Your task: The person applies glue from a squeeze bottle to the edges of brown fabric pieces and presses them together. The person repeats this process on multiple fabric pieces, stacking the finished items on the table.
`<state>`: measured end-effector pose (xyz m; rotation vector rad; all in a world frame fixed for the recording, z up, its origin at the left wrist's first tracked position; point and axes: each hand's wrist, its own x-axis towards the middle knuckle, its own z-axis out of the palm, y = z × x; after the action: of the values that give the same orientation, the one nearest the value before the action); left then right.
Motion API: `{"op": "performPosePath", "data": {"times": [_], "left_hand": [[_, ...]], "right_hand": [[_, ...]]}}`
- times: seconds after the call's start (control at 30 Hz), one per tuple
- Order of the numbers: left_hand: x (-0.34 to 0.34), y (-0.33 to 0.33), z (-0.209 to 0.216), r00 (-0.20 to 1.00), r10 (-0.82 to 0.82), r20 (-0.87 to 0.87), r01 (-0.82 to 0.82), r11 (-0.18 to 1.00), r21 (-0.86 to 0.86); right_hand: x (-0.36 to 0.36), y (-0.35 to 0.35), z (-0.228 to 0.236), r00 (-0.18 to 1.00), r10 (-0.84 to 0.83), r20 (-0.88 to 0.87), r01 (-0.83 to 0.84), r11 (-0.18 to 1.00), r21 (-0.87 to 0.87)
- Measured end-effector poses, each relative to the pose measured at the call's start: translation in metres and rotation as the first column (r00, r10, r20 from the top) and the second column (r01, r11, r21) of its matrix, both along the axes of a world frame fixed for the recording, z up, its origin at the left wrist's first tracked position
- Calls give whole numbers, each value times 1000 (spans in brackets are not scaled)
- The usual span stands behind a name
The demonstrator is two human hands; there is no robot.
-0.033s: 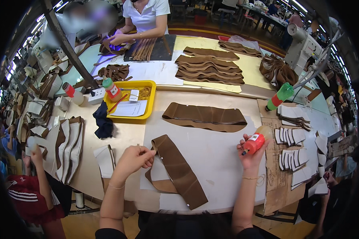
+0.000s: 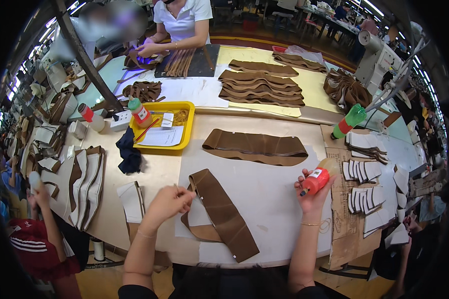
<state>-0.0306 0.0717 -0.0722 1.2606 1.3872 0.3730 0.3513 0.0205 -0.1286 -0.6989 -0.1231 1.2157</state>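
Head: right fingers point(image 2: 299, 185) hold one bottle point(image 2: 316, 181); one band point(image 2: 225, 214) beside left fingers point(image 2: 186, 198).

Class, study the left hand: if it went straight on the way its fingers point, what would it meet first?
The left hand would probably meet the nearer brown strip, just to its right; depth is unclear in this single view, so it might pass slightly above.

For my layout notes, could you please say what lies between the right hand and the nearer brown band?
The head view shows bare white sheet between right hand and brown band.
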Motion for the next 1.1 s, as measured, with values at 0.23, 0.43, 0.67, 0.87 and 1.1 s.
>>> {"op": "performPosePath", "data": {"times": [0.23, 0.43, 0.67, 0.87, 1.1], "left_hand": [[10, -30, -57, 986, 139, -90, -110, 955, 274], [35, -8, -78, 941, 197, -274, -1, 814, 581], [58, 21, -59, 832, 248, 496, -239, 967, -84], [57, -11, -22, 332, 581, 743, 68, 771, -633], [63, -39, 58, 715, 9, 699, -2, 1000, -11]], "right_hand": [[-14, -10, 2, 991, 42, 131, -48, 998, 44], [-25, -9, 2, 990, 93, 105, -100, 993, 66], [-34, -8, 14, 988, 119, 95, -130, 983, 128], [-39, 0, 52, 975, 180, 132, -206, 952, 228], [-68, 14, 115, 862, 141, 486, -321, 895, 310]]}}
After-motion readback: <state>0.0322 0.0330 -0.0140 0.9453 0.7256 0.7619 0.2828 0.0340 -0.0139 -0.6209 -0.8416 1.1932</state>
